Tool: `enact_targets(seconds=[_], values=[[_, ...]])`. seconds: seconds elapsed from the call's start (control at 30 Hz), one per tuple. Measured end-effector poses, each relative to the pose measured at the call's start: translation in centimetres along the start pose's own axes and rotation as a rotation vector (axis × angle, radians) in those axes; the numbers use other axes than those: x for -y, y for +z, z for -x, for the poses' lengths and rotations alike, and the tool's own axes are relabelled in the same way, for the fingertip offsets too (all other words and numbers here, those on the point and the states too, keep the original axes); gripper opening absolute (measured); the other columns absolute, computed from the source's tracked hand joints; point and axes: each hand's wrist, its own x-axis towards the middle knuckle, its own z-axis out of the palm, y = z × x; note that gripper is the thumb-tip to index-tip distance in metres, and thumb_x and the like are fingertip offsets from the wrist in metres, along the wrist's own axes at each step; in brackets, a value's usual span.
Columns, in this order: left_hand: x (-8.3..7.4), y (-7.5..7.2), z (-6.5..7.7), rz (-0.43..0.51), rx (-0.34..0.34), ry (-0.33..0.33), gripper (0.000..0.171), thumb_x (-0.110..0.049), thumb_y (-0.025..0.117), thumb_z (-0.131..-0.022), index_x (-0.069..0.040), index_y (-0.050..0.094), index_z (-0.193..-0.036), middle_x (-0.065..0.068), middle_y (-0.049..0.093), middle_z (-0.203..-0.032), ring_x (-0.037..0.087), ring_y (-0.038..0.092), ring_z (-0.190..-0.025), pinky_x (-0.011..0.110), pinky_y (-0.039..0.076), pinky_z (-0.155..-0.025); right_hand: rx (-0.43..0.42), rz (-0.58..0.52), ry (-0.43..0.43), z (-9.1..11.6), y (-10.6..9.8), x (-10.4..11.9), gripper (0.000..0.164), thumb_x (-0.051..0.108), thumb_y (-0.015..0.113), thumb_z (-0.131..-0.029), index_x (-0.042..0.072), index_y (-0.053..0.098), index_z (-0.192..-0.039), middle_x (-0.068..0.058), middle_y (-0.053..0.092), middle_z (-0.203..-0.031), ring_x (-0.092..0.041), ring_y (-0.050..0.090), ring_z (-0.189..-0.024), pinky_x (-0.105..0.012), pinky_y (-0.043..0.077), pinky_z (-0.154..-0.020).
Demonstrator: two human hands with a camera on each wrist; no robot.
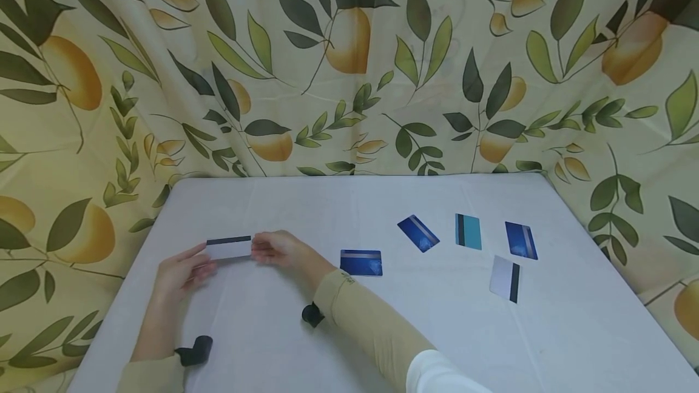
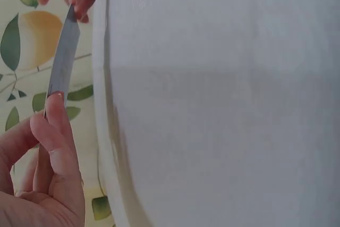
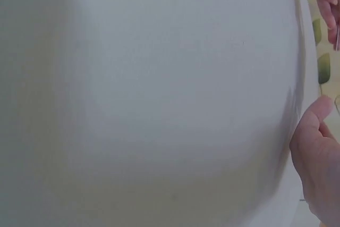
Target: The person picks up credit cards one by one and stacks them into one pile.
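A white card with a black stripe (image 1: 229, 250) is held up over the left part of the table, stripe edge on top. My left hand (image 1: 177, 275) pinches its left end between thumb and fingers. At its right end, the fingertips of my right hand (image 1: 281, 248) grip the short edge. Seen nearly edge-on in the left wrist view, the card (image 2: 65, 57) looks slightly bowed between the two hands. The right wrist view catches only part of my right hand (image 3: 319, 158), with the other hand's fingers at the top corner.
Right of my hands lie a blue card (image 1: 361, 263), a slanted blue card (image 1: 418, 234), a teal card (image 1: 469, 232), another blue card (image 1: 521, 240) and a second white striped card (image 1: 505, 279). A white cloth covers the table (image 1: 437, 332); a patterned curtain (image 1: 349, 108) hangs behind.
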Motion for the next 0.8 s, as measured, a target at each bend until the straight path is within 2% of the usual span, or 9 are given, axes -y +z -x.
enact_targets(seconds=[0.07, 0.17, 0.47, 0.67, 0.8], values=[[-0.1, 0.4, 0.1, -0.005, -0.009, 0.008, 0.053, -0.006, 0.048, -0.092, -0.002, 0.03, -0.141, -0.007, 0.066, -0.068, 0.006, 0.065, -0.063, 0.016, 0.052, -0.054, 0.0, 0.022, -0.002, 0.1, -0.2, 0.1, 0.026, 0.009, 0.053, -0.091, -0.007, 0.059, -0.111, -0.009, 0.062, -0.085, -0.016, 0.06, -0.073, -0.025, 0.053, -0.076], [-0.3, 0.9, 0.4, -0.01, -0.013, 0.026, 0.053, -0.007, 0.05, -0.092, -0.001, 0.03, -0.141, -0.007, 0.066, -0.068, 0.006, 0.065, -0.063, 0.016, 0.052, -0.055, 0.004, 0.041, 0.0, 0.5, -0.4, 0.2, 0.026, 0.01, 0.055, -0.091, -0.005, 0.06, -0.111, -0.008, 0.061, -0.082, -0.014, 0.059, -0.07, -0.022, 0.053, -0.07], [-0.8, 2.0, 1.2, -0.036, -0.034, 0.045, 0.053, -0.01, 0.053, -0.091, -0.003, 0.033, -0.14, -0.008, 0.067, -0.069, 0.004, 0.065, -0.064, 0.016, 0.052, -0.055, 0.002, 0.095, -0.024, 1.7, -1.0, 0.6, 0.029, 0.01, 0.058, -0.089, 0.005, 0.061, -0.117, -0.012, 0.068, -0.094, -0.013, 0.063, -0.071, -0.021, 0.053, -0.061], [-0.7, 2.8, 1.3, -0.041, -0.038, 0.053, 0.052, -0.01, 0.053, -0.091, -0.004, 0.035, -0.139, -0.009, 0.067, -0.069, 0.003, 0.065, -0.063, 0.015, 0.051, -0.053, -0.035, 0.08, -0.023, 2.2, -1.6, 0.8, 0.031, 0.008, 0.062, -0.086, 0.007, 0.062, -0.117, -0.012, 0.069, -0.092, -0.015, 0.066, -0.073, -0.029, 0.056, -0.067], [-0.7, 3.3, 1.4, -0.062, -0.039, 0.056, 0.052, -0.012, 0.054, -0.091, -0.005, 0.037, -0.139, -0.009, 0.067, -0.07, 0.003, 0.065, -0.065, 0.015, 0.052, -0.057, -0.044, 0.072, -0.028, 2.7, -2.2, 1.0, 0.033, 0.007, 0.063, -0.085, 0.007, 0.061, -0.118, -0.013, 0.069, -0.095, -0.016, 0.067, -0.078, -0.031, 0.056, -0.071]])
